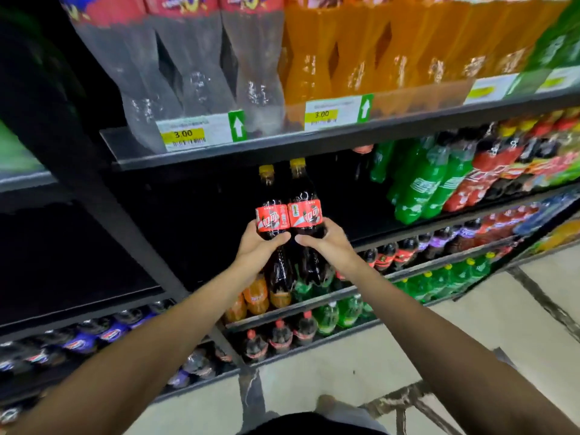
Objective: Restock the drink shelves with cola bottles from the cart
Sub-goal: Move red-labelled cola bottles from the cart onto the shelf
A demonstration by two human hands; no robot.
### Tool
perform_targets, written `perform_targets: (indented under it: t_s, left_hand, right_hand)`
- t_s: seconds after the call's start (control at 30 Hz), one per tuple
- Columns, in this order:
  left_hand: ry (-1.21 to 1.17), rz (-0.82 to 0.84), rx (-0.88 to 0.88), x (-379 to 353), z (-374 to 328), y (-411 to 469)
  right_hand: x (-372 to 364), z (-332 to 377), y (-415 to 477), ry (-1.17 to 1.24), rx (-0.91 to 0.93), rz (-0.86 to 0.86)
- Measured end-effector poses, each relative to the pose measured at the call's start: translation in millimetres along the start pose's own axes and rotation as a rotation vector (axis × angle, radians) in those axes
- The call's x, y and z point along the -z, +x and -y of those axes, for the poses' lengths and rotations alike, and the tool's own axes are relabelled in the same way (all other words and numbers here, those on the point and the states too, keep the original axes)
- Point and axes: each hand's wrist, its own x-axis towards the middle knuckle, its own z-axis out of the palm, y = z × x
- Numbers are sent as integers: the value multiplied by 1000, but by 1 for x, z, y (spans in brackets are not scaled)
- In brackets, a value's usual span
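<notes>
Fingers curled: left hand round left cola bottle, right hand round right cola bottle, red labels just above.

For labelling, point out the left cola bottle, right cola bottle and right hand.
left cola bottle point(272, 217): head view, label.
right cola bottle point(305, 215): head view, label.
right hand point(329, 240): head view, back.

1 wide-angle view, worn on the person's head, faces forward and down at a black metal shelving rack standing close in front. The rack runs slantwise, its right end receding toward the upper right. Both bare forearms enter from the bottom edge. The left hand and right hand meet near the frame's middle, at arm's length, gripping 2 dark plastic cola bottles with red labels. Pale tiled floor fills the lower right.
</notes>
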Motion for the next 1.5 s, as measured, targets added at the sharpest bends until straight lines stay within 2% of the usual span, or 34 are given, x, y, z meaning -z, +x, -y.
perform_targets:
  t_s: [0.23, 0.5, 0.77, 1.07, 1.23, 1.33, 1.5]
  left_hand:
    - [30, -194, -92, -6, -12, 22]
    - [54, -249, -136, -1, 8, 43]
    - [86, -180, -220, 11, 18, 57]
    - [79, -50, -194, 20, 19, 61]
    - [16, -166, -97, 10, 38, 56]
    - [71, -179, -21, -2, 61, 54]
    - [221, -381, -41, -15, 87, 60]
  right_hand:
    - [3, 11, 51, -6, 141, 134]
    - [-15, -11, 86, 15, 178, 199]
    - [-33, -22, 102, 32, 223, 148]
    - [-47, -24, 102, 36, 209, 30]
    - [-46, -36, 96, -40, 131, 19]
    - [-45, -56, 90, -87, 64, 40]
    - [-58, -72, 92, -220, 162, -110]
